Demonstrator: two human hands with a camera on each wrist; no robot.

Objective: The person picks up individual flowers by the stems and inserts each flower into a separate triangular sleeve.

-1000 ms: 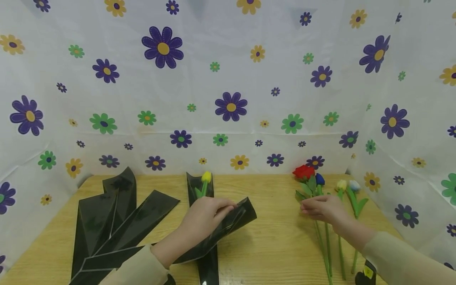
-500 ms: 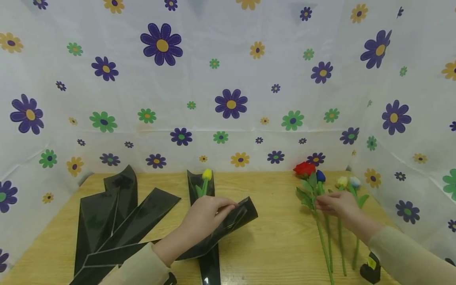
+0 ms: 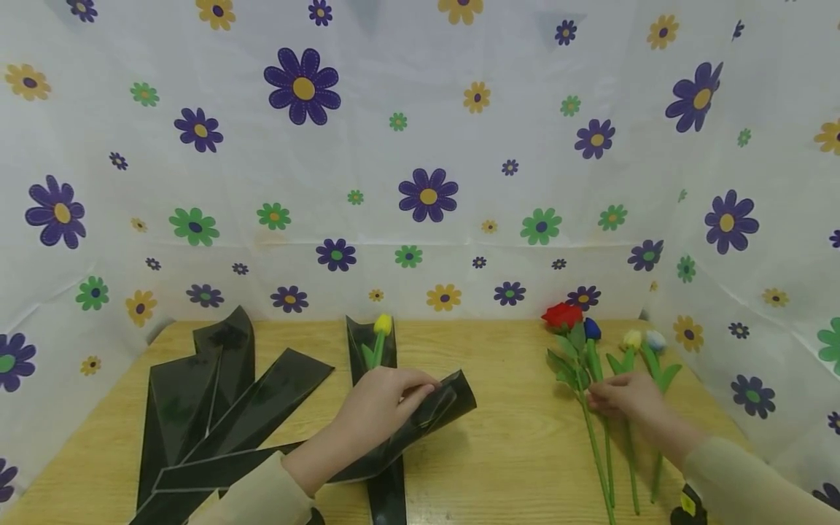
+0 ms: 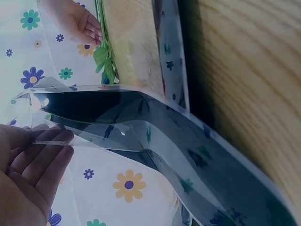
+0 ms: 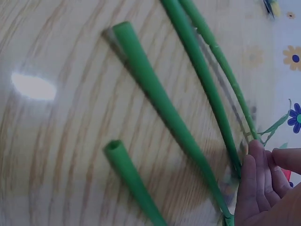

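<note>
My left hand (image 3: 387, 408) pinches the clear edge of a black flower wrapping sleeve (image 3: 459, 394), whose mouth gapes toward the right in the left wrist view. Behind that hand, a yellow tulip (image 3: 383, 325) lies in another black sleeve (image 3: 355, 335). On the right, my right hand (image 3: 630, 397) has its fingertips at the stems of a red rose (image 3: 562, 316) and a blue flower (image 3: 592, 329). Its fingers (image 5: 256, 162) are nearly straight, with the thumb apart from them. Under that hand run the stems of a pale yellow tulip (image 3: 632, 340) and a light blue tulip (image 3: 655, 340).
Several more black sleeves (image 3: 177, 401) overlap at the left of the wooden table (image 3: 505, 452). A small black object with a yellow label (image 3: 687, 503) is at the lower right. A white flower-print cloth (image 3: 367, 153) stands around the back and sides.
My right hand has moved right and slightly down, from the rose's leaves to the stems beside the blue flower. My left hand keeps its pinch on the sleeve.
</note>
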